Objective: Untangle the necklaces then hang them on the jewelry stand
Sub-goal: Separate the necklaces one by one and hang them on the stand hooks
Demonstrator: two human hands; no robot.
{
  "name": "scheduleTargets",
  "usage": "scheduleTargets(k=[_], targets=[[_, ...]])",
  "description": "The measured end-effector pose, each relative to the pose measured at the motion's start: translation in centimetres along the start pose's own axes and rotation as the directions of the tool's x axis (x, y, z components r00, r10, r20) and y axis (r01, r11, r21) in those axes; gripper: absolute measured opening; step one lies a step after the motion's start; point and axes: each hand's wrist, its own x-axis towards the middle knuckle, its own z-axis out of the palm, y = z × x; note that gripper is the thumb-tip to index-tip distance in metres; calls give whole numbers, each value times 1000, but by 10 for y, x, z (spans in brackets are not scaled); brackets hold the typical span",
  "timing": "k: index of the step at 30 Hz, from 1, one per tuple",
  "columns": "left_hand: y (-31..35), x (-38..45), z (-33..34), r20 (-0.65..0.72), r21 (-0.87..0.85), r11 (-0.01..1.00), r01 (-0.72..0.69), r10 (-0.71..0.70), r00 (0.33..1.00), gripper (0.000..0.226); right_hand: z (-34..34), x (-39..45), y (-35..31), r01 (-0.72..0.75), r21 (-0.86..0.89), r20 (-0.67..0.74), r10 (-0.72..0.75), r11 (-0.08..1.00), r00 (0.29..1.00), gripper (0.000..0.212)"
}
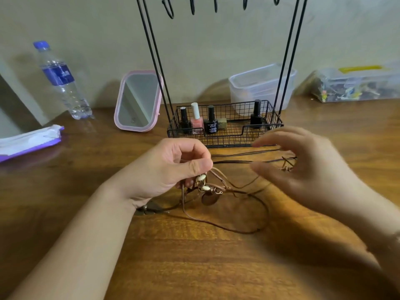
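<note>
Left hand [173,167] is pinched shut on the knotted part of the necklaces [207,187], thumb pressed against fingers, with the cords and shell beads [202,177] lifted just off the worktop [194,267]. Right hand [303,167] is held spread and curled, blurred, close to the dark cords [242,155] running toward it; whether a strand is actually caught cannot be told. A round brown pendant [209,199] hangs below the knot, and a brown cord loop [249,229] lies slack on the worktop in front of both hands. A darker metal pendant [151,207] rests by the left wrist.

Jewelry stand [225,124] sits just behind the hands; its hooks [192,7] at the top edge are seen bare, nothing hung. Nail polish bottles [195,119] are stood in its wire basket.

Progress is judged early: cords are not yet separated, several strands are crossed at the knot. Left to do: all untangling finished, then each necklace hung on a hook.
</note>
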Motion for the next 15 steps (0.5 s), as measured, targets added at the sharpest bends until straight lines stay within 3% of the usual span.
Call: scheduleTargets(k=[2,7,11,15], targets=[[0,-1,0,9,-6,1000,-8,8,1000,8,12,-4,-16,-10,359,116,-33,933,993,29],[-1,-1,-2,-16,-41,999,-15,15,1000,10,25,-7,-19,-156,501,390,-62,851,919,23],[-2,-1,-3,-56,-55,998,-5,2,998,7,18,-2,-13,-113,563,305,-79,819,949,31],[-8,0,-9,-110,-53,999,-11,5,994,23,8,3,-8,-98,546,199,-15,832,980,30]])
